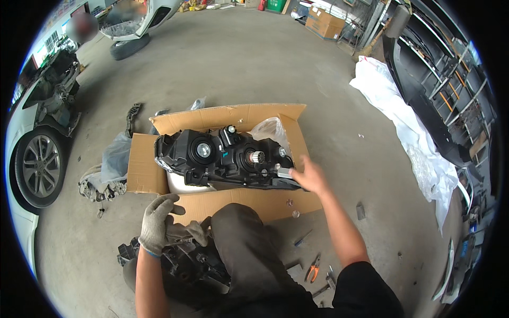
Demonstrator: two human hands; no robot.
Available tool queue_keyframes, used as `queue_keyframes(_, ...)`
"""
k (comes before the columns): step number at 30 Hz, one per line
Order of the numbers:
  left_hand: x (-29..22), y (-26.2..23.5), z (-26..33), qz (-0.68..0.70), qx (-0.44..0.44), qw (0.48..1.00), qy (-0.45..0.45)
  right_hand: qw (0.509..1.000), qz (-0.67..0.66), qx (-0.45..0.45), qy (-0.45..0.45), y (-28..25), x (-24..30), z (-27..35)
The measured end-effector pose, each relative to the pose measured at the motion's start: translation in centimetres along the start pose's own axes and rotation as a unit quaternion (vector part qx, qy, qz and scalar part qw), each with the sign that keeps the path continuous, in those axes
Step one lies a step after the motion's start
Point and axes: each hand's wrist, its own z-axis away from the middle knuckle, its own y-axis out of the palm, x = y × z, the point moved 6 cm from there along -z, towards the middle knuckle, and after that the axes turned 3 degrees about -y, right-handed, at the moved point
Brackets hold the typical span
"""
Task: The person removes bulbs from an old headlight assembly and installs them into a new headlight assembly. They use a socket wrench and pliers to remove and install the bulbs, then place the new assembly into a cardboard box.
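Observation:
A black car headlight assembly [233,159] lies back side up across an open cardboard box [228,204], with a round lens cap and a ribbed silver fitting on it. My bare right hand [313,177] is at its right end, fingers apart, the thumb against a small silver box-shaped module [284,173]. My left hand [157,222], in a grey knit glove, hovers below the box's left side with bent, parted fingers and nothing visible in them. Beside it a loose grey glove [193,232] lies near my knee. Under my left hand is another dark headlight-like unit [185,265], partly hidden.
Orange-handled pliers [313,269], a screwdriver [303,238] and other small tools lie on the floor at lower right. A car with an exposed wheel [40,168] stands at left. White sheeting [397,122] and a black bumper [424,106] lie along the right.

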Motion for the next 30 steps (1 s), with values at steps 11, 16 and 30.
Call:
queue_keyframes(11,9.0,-1.8,-7.1,-0.014,0.001,1.0,-0.004,0.999,-0.02,0.041,0.007,-2.6,2.4,-0.8)
queue_keyframes(16,8.5,-0.9,-6.8,0.075,-0.045,0.992,-0.087,0.972,-0.103,0.21,0.033,-2.3,7.8,2.6)
queue_keyframes(30,5.7,7.1,-5.2,-0.116,0.116,0.986,-0.008,0.86,-0.349,0.285,0.238,6.7,5.5,5.9)
